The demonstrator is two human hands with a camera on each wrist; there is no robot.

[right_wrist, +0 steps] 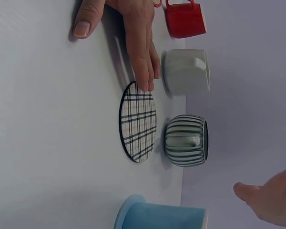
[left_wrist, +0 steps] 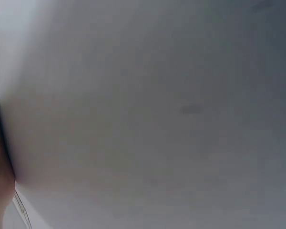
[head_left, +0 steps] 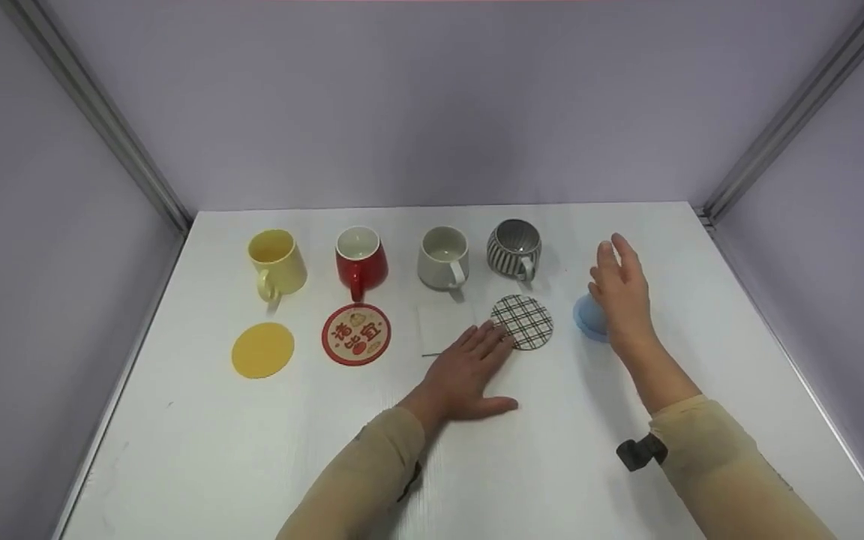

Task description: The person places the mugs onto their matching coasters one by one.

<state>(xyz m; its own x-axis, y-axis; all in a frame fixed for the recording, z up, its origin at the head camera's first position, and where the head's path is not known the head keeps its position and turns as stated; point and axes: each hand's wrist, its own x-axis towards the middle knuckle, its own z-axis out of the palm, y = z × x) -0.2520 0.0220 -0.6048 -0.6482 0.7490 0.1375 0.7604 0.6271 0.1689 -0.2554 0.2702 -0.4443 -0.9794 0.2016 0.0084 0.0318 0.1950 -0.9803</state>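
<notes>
Plaid coaster (head_left: 528, 322) common to head, right-wrist views

I've got a white table (head_left: 177, 450). Back row, left to right: yellow mug (head_left: 286, 270), red mug (head_left: 368, 264), pale grey mug (head_left: 433, 261), striped mug (head_left: 505, 257). In front: yellow disc (head_left: 262, 350), red-rimmed coaster (head_left: 356, 334), white square (head_left: 439, 322), plaid coaster (head_left: 525, 319). Blue base (right_wrist: 121, 214) on the right, blue cup (right_wrist: 162, 217) on it. Left hand (head_left: 466, 379) palm down, fingertips touching plaid.
</notes>
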